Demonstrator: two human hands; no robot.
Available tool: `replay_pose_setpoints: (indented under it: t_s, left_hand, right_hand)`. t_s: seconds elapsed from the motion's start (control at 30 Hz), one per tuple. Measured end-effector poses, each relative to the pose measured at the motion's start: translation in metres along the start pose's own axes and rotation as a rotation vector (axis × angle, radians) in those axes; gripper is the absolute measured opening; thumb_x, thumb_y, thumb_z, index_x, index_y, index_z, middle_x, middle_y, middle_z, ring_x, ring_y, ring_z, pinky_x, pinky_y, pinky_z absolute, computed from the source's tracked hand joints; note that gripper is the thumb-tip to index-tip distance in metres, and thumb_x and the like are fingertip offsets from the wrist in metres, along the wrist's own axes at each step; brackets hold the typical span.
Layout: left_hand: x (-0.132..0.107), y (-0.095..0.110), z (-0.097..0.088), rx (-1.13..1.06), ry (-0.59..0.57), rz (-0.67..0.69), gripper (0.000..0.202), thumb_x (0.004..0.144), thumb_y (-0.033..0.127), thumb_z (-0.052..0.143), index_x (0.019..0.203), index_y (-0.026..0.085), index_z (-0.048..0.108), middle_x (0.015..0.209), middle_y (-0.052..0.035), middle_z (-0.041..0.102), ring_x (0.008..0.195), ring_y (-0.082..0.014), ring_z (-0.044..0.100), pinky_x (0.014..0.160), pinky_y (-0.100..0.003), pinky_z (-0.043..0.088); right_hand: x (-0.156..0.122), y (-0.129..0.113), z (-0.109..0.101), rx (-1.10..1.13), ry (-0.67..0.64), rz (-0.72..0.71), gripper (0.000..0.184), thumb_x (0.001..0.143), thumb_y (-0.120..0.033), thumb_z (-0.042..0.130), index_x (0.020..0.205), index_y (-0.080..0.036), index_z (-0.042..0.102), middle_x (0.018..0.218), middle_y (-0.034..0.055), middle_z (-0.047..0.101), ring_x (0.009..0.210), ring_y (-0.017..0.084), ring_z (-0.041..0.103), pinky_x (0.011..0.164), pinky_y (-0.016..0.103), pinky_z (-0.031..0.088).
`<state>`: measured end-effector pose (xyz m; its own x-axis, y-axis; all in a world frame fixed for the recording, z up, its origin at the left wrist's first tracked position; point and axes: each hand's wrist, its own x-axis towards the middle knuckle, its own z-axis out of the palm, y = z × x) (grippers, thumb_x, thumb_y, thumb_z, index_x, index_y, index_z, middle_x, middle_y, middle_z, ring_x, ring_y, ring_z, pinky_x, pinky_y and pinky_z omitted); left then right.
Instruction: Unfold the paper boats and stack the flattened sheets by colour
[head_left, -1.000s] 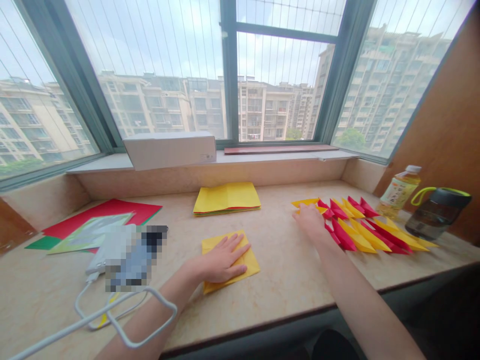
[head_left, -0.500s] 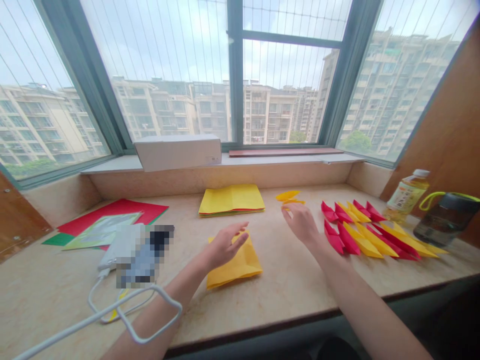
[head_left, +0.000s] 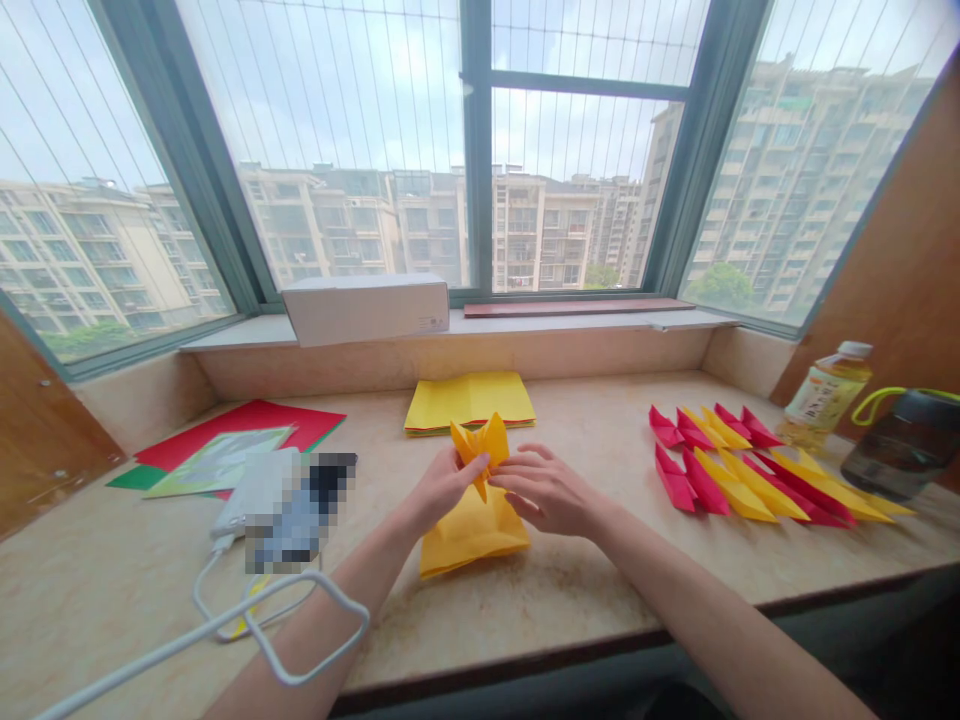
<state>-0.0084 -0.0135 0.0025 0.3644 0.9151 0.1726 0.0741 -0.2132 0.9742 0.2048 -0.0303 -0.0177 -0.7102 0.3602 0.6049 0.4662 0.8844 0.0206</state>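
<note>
A folded yellow origami paper piece [head_left: 491, 440] with pointed flaps is held up in front of me. My left hand [head_left: 448, 480] grips it from the left, with the thumb pressed over its middle. My right hand [head_left: 551, 490] is at its right side, fingers stretched out with the tips against the paper and the thumb apart below. Just under both hands lies a creased yellow paper packet [head_left: 472, 540], its upper part partly covered. Behind the held piece rests a stack of yellow sheets [head_left: 480, 398] with red edges showing.
Red and yellow folded paper pieces [head_left: 739, 480] stand in two rows on the right, before a drink bottle [head_left: 825, 395] and a dark cup [head_left: 904, 440]. Left are red sheets [head_left: 262, 420], a white power bank [head_left: 251, 490], a blurred-out object [head_left: 304, 515] and a looped white cable [head_left: 165, 655].
The yellow origami piece has come from the back right to the middle with my right hand. My left hand has risen off the packet and now grips the piece.
</note>
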Motion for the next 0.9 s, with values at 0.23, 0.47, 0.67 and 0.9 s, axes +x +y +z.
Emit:
replay_pose_setpoints:
  t_s: [0.23, 0.47, 0.67, 0.9]
  left_hand:
    - [-0.003, 0.001, 0.003, -0.141, -0.102, -0.007, 0.050, 0.076, 0.052, 0.074, 0.105, 0.012, 0.066, 0.093, -0.0093, 0.069, 0.081, -0.0197, 0.063, 0.075, -0.030, 0.049]
    - [-0.006, 0.004, 0.007, -0.207, -0.183, -0.022, 0.061, 0.068, 0.060, 0.077, 0.105, 0.012, 0.068, 0.096, -0.0116, 0.070, 0.079, -0.0206, 0.064, 0.070, -0.030, 0.051]
    - [-0.005, 0.001, 0.007, -0.176, -0.171, -0.061, 0.063, 0.076, 0.068, 0.064, 0.103, 0.011, 0.068, 0.091, -0.0106, 0.070, 0.075, -0.0200, 0.065, 0.066, -0.030, 0.053]
    - [0.003, -0.005, -0.007, -0.155, 0.036, -0.014, 0.053, 0.078, 0.062, 0.067, 0.090, 0.010, 0.070, 0.073, -0.0070, 0.069, 0.060, -0.0148, 0.060, 0.057, -0.025, 0.046]
  right_hand:
    - [-0.006, 0.008, 0.007, 0.243, 0.244, 0.310, 0.040, 0.098, -0.025, 0.047, 0.138, -0.024, 0.045, 0.103, 0.0073, 0.071, 0.089, 0.018, 0.066, 0.084, 0.036, 0.051]
    - [-0.009, 0.012, 0.010, 0.561, 0.265, 0.506, 0.062, 0.090, -0.031, 0.061, 0.146, -0.029, 0.034, 0.108, 0.0065, 0.065, 0.093, 0.019, 0.062, 0.084, 0.037, 0.051]
    - [-0.006, 0.008, 0.014, 0.923, 0.366, 0.627, 0.062, 0.090, -0.034, 0.062, 0.144, -0.030, 0.032, 0.097, 0.0033, 0.070, 0.088, 0.018, 0.065, 0.084, 0.037, 0.051]
    - [-0.004, 0.023, 0.010, 1.172, 0.544, 0.731, 0.062, 0.081, -0.045, 0.071, 0.127, -0.032, 0.031, 0.086, -0.0017, 0.069, 0.077, 0.018, 0.068, 0.072, 0.031, 0.053]
